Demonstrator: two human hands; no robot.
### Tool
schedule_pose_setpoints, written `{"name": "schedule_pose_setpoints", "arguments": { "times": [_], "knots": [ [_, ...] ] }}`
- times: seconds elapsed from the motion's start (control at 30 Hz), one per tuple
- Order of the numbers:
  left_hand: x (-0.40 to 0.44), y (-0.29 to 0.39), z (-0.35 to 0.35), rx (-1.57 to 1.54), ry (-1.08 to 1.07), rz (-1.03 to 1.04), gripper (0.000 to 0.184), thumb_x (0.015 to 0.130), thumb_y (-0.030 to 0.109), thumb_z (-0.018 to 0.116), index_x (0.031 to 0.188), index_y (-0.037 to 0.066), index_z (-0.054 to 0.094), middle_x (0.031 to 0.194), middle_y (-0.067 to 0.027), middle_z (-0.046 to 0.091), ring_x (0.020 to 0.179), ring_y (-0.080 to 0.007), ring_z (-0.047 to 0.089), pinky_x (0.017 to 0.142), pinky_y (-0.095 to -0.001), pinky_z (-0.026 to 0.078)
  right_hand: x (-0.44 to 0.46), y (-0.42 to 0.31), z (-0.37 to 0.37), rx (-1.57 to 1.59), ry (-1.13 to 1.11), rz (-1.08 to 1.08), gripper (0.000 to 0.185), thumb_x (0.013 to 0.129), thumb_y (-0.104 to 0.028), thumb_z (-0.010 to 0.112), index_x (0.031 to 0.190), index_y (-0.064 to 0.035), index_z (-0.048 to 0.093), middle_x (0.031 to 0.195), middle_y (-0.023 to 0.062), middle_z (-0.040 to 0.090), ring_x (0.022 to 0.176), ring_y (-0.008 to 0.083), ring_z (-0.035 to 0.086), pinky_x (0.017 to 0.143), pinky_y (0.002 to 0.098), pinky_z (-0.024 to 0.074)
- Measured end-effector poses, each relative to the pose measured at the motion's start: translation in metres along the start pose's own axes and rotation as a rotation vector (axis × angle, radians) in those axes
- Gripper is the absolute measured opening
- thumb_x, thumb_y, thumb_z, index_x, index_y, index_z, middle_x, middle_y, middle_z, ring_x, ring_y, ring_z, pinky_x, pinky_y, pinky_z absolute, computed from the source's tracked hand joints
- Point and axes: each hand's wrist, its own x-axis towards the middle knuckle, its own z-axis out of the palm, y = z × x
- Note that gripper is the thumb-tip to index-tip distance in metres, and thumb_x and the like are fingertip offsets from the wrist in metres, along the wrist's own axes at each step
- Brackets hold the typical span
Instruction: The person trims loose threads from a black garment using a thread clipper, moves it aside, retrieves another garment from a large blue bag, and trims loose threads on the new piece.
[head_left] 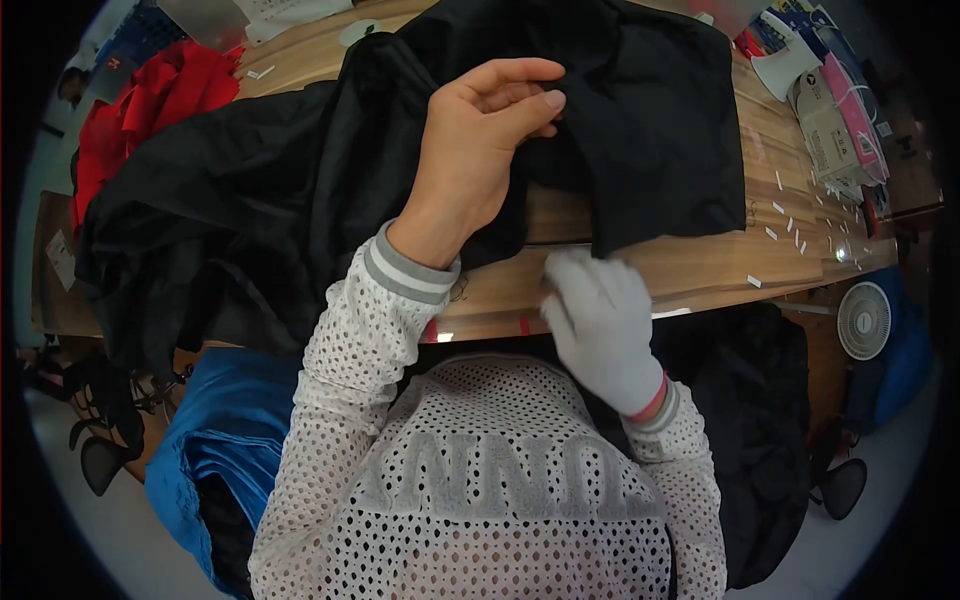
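Black cloth (660, 130) spreads across the middle and left of the wooden surface (700, 275) before us, its creased folds hanging over the near edge at the left and a flatter panel lying to the right. Our bare left hand (474, 140) is over the middle of this cloth, fingers curled, its grip narrow with a slim gap between thumb and forefinger; we cannot tell whether the hand touches the fabric. Our right hand (602, 335), in a white glove, is at the near edge, just beside the lower end of the right panel. It is blurred, and we cannot tell whether its grip holds anything. Bare wood shows between the cloth's two parts. Red cloth (165, 95) lies heaped at the far left, and small white slips (780, 210) are scattered on the right, near a box (825, 125) with a pink item (852, 115) against it. Blue fabric (215, 410) bulges below the near edge at our left; a white fan (864, 320) stands at the right, past the edge.
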Motion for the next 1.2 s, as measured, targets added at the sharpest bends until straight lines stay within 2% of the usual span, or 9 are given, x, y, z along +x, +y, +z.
{"name": "schedule_pose_setpoints", "arguments": {
  "times": [0.07,0.27,0.33,0.43,0.53,0.67,0.8,0.9,1.2],
  "knots": [
    [0.004,0.0,0.001,-0.006,-0.065,-0.021,0.023,0.085,0.001,0.067,0.108,0.001,0.067,0.088,-0.0032,0.068,0.079,-0.0101,0.063,0.075,-0.0223,0.051,0.003,0.028,0.018,-0.306,0.041,0.046,0.039,0.07,-0.017,0.072,0.104,-0.0044,0.06,0.097,0.0098,0.059,0.076,0.0265,0.054,0.073,0.0399,0.044],
    [-0.008,-0.008,-0.003,0.075,-0.127,-0.145,0.021,0.085,-0.001,0.065,0.106,0.001,0.068,0.085,-0.0034,0.068,0.073,-0.0075,0.06,0.067,-0.02,0.049,-0.006,0.055,0.05,0.037,0.176,0.047,0.03,0.077,-0.01,0.066,0.105,-0.0055,0.059,0.083,0.0108,0.06,0.073,0.0281,0.058,0.062,0.0407,0.0451],
    [-0.018,-0.003,-0.004,0.07,-0.117,-0.134,0.022,0.085,-0.002,0.065,0.106,0.001,0.068,0.085,-0.0034,0.068,0.072,-0.0072,0.06,0.066,-0.0193,0.049,-0.013,0.03,0.008,-0.016,-0.298,0.03,0.026,0.081,-0.004,0.061,0.107,-0.0037,0.057,0.078,0.0096,0.061,0.063,0.0266,0.06,0.058,0.0375,0.0471],
    [-0.032,0.008,-0.001,0.068,-0.109,-0.119,0.023,0.085,-0.002,0.066,0.108,-0.001,0.068,0.083,-0.0037,0.068,0.072,-0.0063,0.061,0.066,-0.0174,0.048,0.0,-0.004,-0.051,0.951,-0.399,0.271,0.032,0.087,0.001,0.051,0.119,0.0009,0.048,0.079,0.0103,0.066,0.064,0.0195,0.068,0.061,0.0285,0.0506],
    [-0.045,0.017,0.005,0.059,-0.093,-0.094,0.024,0.084,-0.002,0.068,0.107,-0.002,0.068,0.081,-0.0038,0.068,0.07,-0.0059,0.061,0.065,-0.0167,0.049,-0.006,-0.022,-0.086,1.366,-0.04,0.241,0.034,0.091,-0.009,0.052,0.121,0.004,0.043,0.072,0.011,0.062,0.057,0.0181,0.063,0.053,0.0278,0.0493],
    [-0.057,0.022,0.01,0.186,-0.098,0.024,0.025,0.083,-0.003,0.07,0.108,-0.003,0.067,0.081,-0.0043,0.069,0.07,-0.0054,0.063,0.062,-0.0153,0.049,-0.009,-0.031,-0.085,1.204,0.44,0.3,0.053,0.095,-0.027,0.054,0.128,0.0079,0.032,0.051,0.0103,0.057,0.038,0.0149,0.054,0.036,0.0246,0.0454],
    [-0.067,0.023,0.02,0.229,-0.089,0.045,0.026,0.083,-0.003,0.07,0.109,-0.004,0.067,0.081,-0.0055,0.069,0.072,-0.0055,0.064,0.063,-0.015,0.05,0.0,-0.025,-0.065,1.346,0.142,0.326,0.03,0.094,-0.002,0.05,0.121,0.0109,0.046,0.102,0.0139,0.06,0.07,0.0147,0.065,0.062,0.0243,0.0517],
    [-0.073,0.02,0.017,0.11,-0.117,-0.021,0.026,0.084,-0.002,0.07,0.109,-0.004,0.066,0.082,-0.0067,0.07,0.073,-0.0063,0.065,0.065,-0.0158,0.052,0.012,-0.025,-0.051,1.207,0.187,0.506,0.03,0.093,-0.013,0.058,0.112,0.009,0.053,0.085,0.0081,0.061,0.058,0.0115,0.061,0.053,0.0205,0.0471],
    [-0.076,0.023,0.021,0.096,-0.09,0.007,0.027,0.083,-0.004,0.069,0.11,-0.006,0.065,0.089,-0.0111,0.071,0.078,-0.0106,0.067,0.071,-0.0198,0.055,0.013,-0.022,-0.051,1.148,0.129,0.5,0.026,0.09,-0.005,0.057,0.111,0.0112,0.057,0.087,0.0104,0.064,0.059,0.0123,0.062,0.053,0.0209,0.0481]
  ]
}}
